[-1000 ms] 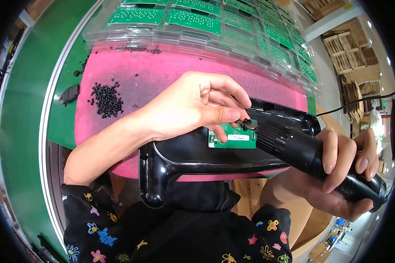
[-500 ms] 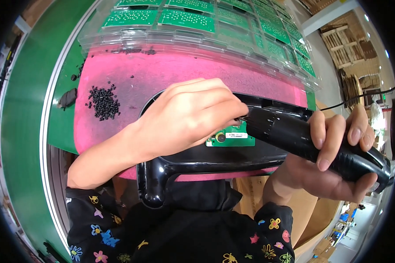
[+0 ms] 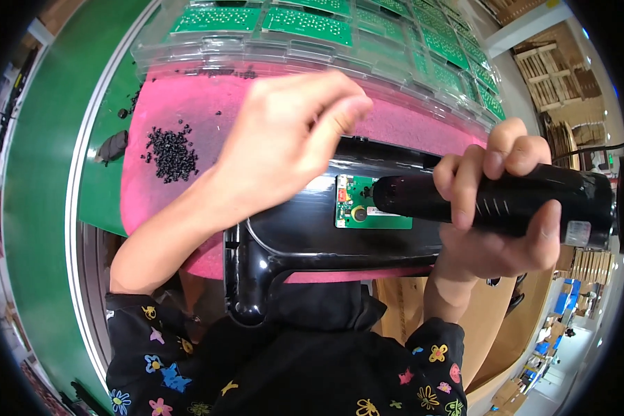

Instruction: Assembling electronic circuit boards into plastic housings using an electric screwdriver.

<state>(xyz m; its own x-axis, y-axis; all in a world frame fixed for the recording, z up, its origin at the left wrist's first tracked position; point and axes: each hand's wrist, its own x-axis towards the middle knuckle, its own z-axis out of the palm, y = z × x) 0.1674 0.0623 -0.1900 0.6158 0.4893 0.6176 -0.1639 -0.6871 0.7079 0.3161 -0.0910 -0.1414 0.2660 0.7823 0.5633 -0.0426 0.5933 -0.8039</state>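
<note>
Green circuit board [image 3: 392, 222] is lying inside black housing [image 3: 357, 246]; cylindrical black tool [image 3: 409, 197] is covering the board's 2-o'clock corner, contact unclear; right hand [image 3: 468, 184], at 3 o'clock from board, is wrapping its grip around that tool; left hand [image 3: 284, 132] is hovering at 10 o'clock, blurred, thumb and forefinger bunching; cannot tell whether its grip is pinching anything; small black pieces [image 3: 172, 154] are lying heaped toward 9 o'clock on pink mat [image 3: 423, 132].

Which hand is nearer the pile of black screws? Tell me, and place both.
Left. The left hand is to the right of the pile of black screws, over the pink mat; the right hand is much farther right, gripping the black electric screwdriver.
</note>
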